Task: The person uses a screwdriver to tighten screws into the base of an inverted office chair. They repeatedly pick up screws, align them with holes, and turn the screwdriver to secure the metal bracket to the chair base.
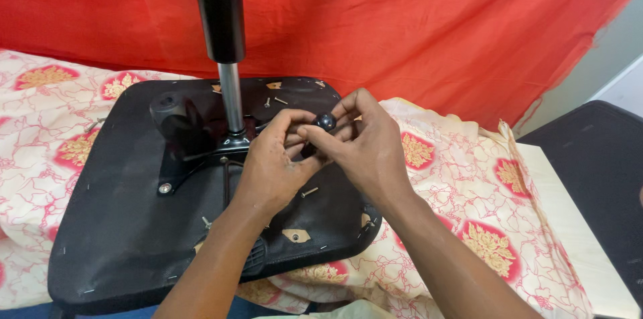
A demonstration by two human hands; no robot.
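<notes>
The upturned black chair seat [127, 225] lies on a floral cloth [462, 178], its metal mounting plate [184, 151] left of centre with the gas-lift column [231, 94] rising from it. Just right of the column, the left hand [271, 165] and right hand [365, 145] meet above the seat, fingertips of both pinched around a small black knob [326, 121]. A loose screw [309, 192] lies on the seat beneath them.

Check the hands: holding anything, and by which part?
Both hands, left hand and right hand, pinch a small round black knob between their fingertips, by its rounded sides, above the upturned chair seat.
</notes>
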